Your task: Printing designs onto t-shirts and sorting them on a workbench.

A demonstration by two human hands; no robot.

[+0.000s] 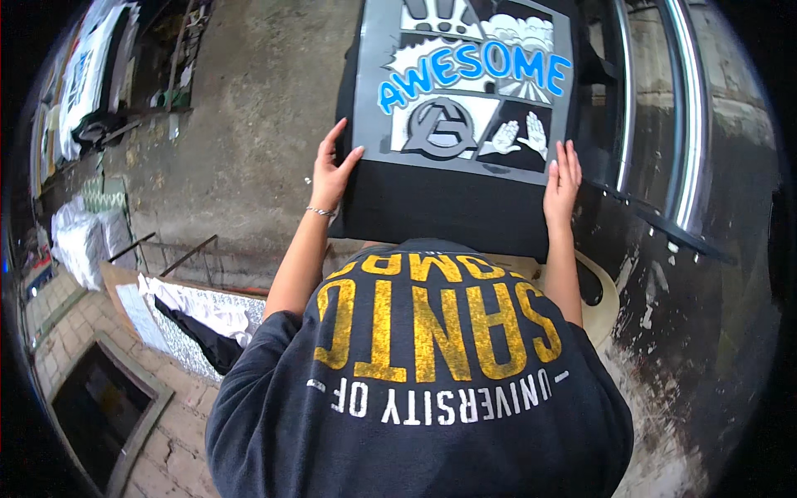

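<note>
A flat black cloth panel (448, 203) lies in front of me at the upper middle, with its near edge close to my waist. On it is a grey-bordered comic-style print (465, 83) with black and white picture panels and puffy blue lettering across them. My left hand (334, 173) is at the panel's left edge, thumb and forefinger spread apart, the thumb against the cloth. A thin bracelet is round that wrist. Along the right edge, my right hand (564, 184) rests with fingers stretched out beside the print's lower corner. What lies beneath the cloth is hidden.
Shiny metal rails (687, 124) stand to the right, near a dark stained wall. A beige plastic seat (610, 299) is partly behind my right arm. Leftward are a silvery board (187, 332) with loose cloths, white bundles (79, 236) and a dark framed opening (100, 407).
</note>
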